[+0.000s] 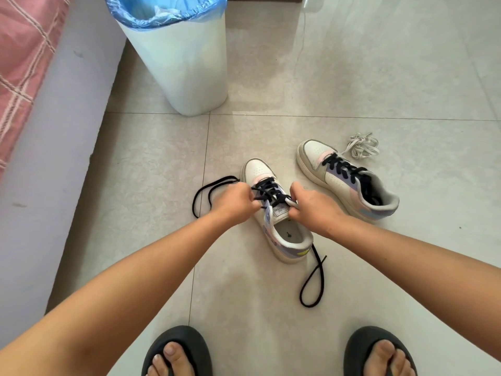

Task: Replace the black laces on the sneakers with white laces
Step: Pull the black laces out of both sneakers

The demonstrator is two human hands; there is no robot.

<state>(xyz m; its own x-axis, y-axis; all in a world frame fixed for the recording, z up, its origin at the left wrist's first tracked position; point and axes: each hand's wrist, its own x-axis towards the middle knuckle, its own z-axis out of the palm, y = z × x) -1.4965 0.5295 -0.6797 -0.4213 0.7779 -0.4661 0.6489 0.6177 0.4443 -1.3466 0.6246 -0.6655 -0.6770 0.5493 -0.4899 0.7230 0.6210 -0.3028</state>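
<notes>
Two white and pastel sneakers stand on the tiled floor. The near sneaker has a black lace partly undone, one loose end looping left and the other trailing off behind the heel to the right. My left hand pinches the lace at the left side of the eyelets. My right hand grips the lace and the shoe's upper on the right side. The far sneaker is fully laced in black. A bundle of white laces lies just beyond it.
A white bin with a blue liner stands behind the shoes. A bed with a pink checked cover runs along the left. My feet in dark slippers are at the bottom edge.
</notes>
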